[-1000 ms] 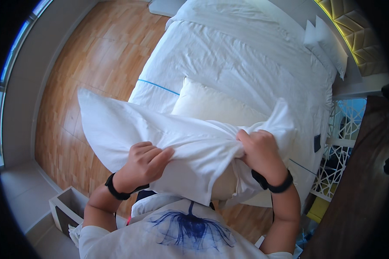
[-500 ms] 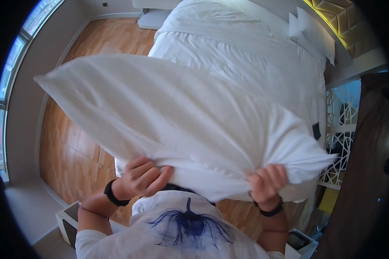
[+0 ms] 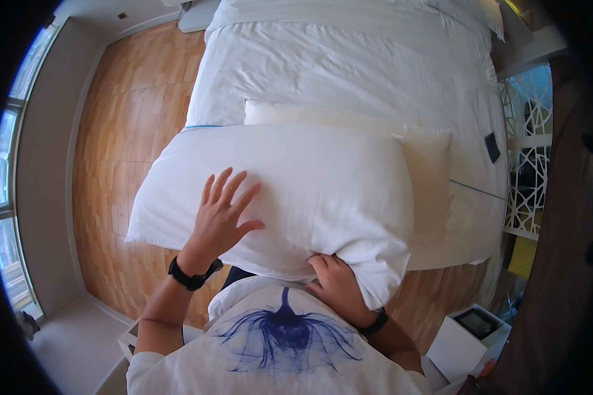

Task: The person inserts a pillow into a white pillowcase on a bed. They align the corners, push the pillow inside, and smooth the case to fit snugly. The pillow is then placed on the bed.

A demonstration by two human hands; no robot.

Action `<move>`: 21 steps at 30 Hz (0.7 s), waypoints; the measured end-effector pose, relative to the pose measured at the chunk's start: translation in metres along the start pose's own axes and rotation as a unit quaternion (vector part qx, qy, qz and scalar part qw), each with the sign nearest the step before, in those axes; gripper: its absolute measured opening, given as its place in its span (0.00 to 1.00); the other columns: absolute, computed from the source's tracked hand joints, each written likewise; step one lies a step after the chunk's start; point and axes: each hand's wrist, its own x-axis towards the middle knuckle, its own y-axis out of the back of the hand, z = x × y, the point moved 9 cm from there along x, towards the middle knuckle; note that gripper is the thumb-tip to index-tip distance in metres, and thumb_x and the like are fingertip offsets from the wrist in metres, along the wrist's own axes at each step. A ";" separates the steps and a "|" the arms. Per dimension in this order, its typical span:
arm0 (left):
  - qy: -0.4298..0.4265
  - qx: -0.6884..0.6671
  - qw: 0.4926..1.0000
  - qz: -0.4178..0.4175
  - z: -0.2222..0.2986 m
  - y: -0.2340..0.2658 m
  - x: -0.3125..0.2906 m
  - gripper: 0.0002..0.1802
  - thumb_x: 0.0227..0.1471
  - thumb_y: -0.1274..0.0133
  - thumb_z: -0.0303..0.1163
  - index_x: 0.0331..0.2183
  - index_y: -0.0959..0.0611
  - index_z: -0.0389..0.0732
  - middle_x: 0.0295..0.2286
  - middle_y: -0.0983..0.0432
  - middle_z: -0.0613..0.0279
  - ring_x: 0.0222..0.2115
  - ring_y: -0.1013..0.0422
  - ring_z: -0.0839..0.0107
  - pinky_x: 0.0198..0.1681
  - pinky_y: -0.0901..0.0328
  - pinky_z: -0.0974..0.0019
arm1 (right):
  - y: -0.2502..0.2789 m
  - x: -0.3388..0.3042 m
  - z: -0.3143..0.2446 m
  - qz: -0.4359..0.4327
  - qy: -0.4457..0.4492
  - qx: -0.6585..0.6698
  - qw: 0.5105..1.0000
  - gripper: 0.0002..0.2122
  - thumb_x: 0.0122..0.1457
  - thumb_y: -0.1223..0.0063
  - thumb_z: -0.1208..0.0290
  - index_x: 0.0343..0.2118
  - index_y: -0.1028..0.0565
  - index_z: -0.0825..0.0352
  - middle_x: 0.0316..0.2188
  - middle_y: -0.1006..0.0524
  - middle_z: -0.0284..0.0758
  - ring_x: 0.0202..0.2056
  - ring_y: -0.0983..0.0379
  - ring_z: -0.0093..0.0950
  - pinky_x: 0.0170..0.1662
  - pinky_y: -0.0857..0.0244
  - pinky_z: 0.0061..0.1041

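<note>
A small dark screen [image 3: 479, 322], square with a black frame, sits on top of a white box-shaped stand [image 3: 460, 347] at the lower right, beside the bed's foot corner. A small dark rectangular tag [image 3: 492, 146] lies on the white bed cover [image 3: 349, 59] near its right edge.

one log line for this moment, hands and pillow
left hand: flat on top of white pillow | right hand: grips pillow's near corner from below | second pillow: on bed behind
</note>
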 end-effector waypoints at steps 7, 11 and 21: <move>0.011 -0.033 0.998 -0.053 0.011 -0.050 0.018 0.49 0.47 0.49 0.69 0.65 0.36 0.54 0.67 0.54 0.48 0.66 0.60 0.38 0.60 0.64 0.23 | 0.087 -0.014 -0.037 0.238 0.042 -0.090 0.966 0.21 0.51 0.35 0.69 0.49 0.25 0.66 0.53 0.30 0.44 0.56 0.34 0.48 0.57 0.43 0.54; 0.017 -0.019 0.998 -0.057 0.014 -0.068 0.017 0.51 0.46 0.48 0.69 0.65 0.38 0.55 0.67 0.57 0.48 0.67 0.64 0.38 0.58 0.69 0.19 | 0.062 -0.012 0.035 0.197 -0.179 -0.226 0.937 0.35 0.52 0.36 0.55 0.63 0.35 0.59 0.65 0.43 0.47 0.65 0.50 0.56 0.59 0.53 0.66; -0.016 0.009 0.994 -0.105 0.035 -0.123 -0.047 0.51 0.43 0.36 0.56 0.64 0.39 0.51 0.67 0.58 0.43 0.67 0.66 0.35 0.60 0.72 0.21 | -0.022 -0.094 0.126 0.138 -0.340 -0.167 0.915 0.36 0.54 0.40 0.63 0.64 0.40 0.68 0.67 0.46 0.49 0.66 0.49 0.52 0.61 0.50 0.59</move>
